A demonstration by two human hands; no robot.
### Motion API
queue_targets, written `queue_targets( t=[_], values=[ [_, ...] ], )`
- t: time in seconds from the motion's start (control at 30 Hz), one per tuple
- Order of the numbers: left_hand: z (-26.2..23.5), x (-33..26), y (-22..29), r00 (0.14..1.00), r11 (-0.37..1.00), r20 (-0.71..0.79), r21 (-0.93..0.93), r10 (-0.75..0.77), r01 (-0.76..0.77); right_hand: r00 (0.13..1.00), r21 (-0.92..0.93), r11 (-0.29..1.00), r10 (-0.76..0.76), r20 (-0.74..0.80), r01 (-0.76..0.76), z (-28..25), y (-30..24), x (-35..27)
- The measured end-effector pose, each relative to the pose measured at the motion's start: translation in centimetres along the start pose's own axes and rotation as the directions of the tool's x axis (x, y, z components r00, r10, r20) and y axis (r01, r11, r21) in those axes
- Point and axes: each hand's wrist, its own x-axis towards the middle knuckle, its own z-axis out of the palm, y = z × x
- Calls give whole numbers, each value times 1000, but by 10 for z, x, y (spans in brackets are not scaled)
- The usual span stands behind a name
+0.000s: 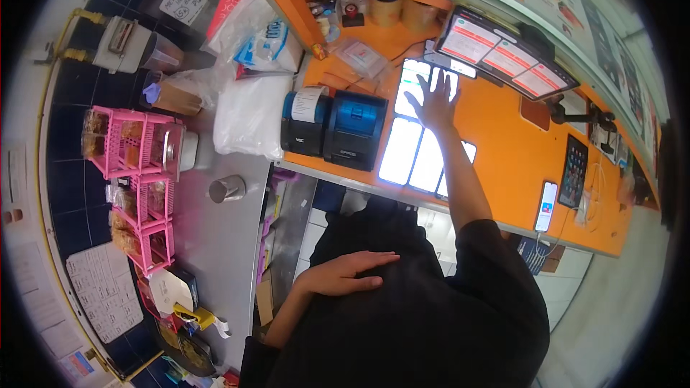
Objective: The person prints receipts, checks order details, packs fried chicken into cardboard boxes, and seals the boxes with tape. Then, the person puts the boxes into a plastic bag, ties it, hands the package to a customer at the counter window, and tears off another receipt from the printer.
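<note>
My right hand (433, 103) reaches over the orange counter with its fingers spread. Beneath it are several lit smartphones lying side by side, their screens glaring white; whether the fingertips touch the glass I cannot tell. One bright phone (400, 149) shows nearest the printers, left of my right forearm. My left hand (348, 273) lies flat against my black shirt (374, 316), fingers stretched out and holding nothing. Beyond the phones stands a tablet (504, 54) in a dark case, showing red and white panels.
Two black receipt printers (354, 129) stand left of the phones, one with paper showing. A white plastic-wrapped pack (248, 115) sits beside them. Farther right, a phone (546, 206) on a cable lies near a dark tablet (573, 171). Pink baskets (136, 144) and a metal cup (227, 188) occupy the steel counter.
</note>
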Motion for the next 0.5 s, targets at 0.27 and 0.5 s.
queue_targets(
  t=[0.27,0.5],
  values=[
    [6,-13,-2,993,998,-116,-60,-21,14,977,-165,986,3,211,33,-30,-15,18],
    [-30,-2,-45,742,991,-659,-51,-124,120,849,131,863,-435,-299,488,-79,-128,28]
  ],
)
